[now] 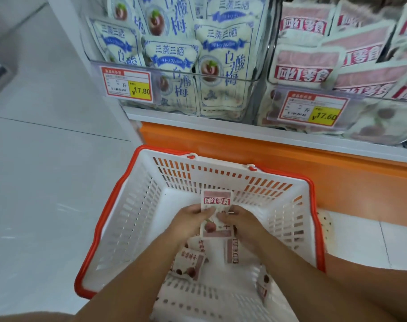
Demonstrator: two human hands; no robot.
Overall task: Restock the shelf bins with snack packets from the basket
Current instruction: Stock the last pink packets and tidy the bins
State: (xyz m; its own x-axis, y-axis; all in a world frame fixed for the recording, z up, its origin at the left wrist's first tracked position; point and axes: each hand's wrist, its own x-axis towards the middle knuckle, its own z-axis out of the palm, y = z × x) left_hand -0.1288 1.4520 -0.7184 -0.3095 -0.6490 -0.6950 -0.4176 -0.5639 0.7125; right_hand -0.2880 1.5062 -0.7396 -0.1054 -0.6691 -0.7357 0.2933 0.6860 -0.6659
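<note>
Your left hand [190, 219] and right hand [238, 220] both grip one pink snack packet [217, 201] inside the white basket [119, 219]. Loose packets [189, 263] lie at 6 o'clock beneath it; the pink-packet bin [337, 66] sits at 1 o'clock.

The basket [119, 219] sits on the floor [42, 159] at lower centre. Two bins of packets fill the upper frame: one [174, 73] upper centre, the other [337, 89] upper right.

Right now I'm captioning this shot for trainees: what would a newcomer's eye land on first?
First, the two hands, left and right, holding a pink snack packet upright over the red-rimmed white basket on the floor. Then the shelf bins above: blue-and-white packets on the left, matching pink packets on the right, each behind a yellow price tag.
</note>
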